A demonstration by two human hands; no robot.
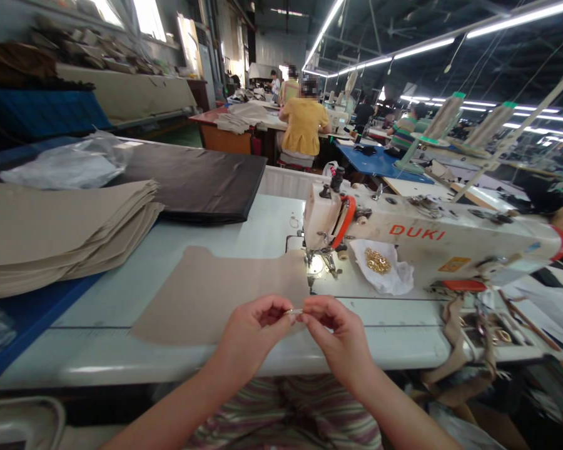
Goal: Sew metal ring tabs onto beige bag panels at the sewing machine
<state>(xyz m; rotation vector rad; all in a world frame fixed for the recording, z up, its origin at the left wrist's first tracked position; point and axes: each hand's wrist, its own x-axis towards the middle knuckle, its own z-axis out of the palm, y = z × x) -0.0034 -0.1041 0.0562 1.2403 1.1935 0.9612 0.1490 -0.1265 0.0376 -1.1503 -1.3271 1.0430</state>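
Observation:
My left hand [256,328] and my right hand [338,334] meet fingertip to fingertip above the front of the sewing table. Pinched between them is a small, thin, pale piece with a gold glint [294,311]; it is too small for me to name its kind. Under and behind my left hand, a flat beige panel [216,287] lies on the table, its right end at the needle area of the sewing machine [385,231]. Gold-coloured metal fittings [378,261] sit heaped on a white wrapper [401,278] beside the machine's needle end.
To the left are a stack of beige panels [65,231], folded dark sheeting [201,181] and a clear plastic bag [70,162]. Beige strips [455,337] hang over the table's right front edge. A person in a yellow top [304,122] sits with their back to me farther off.

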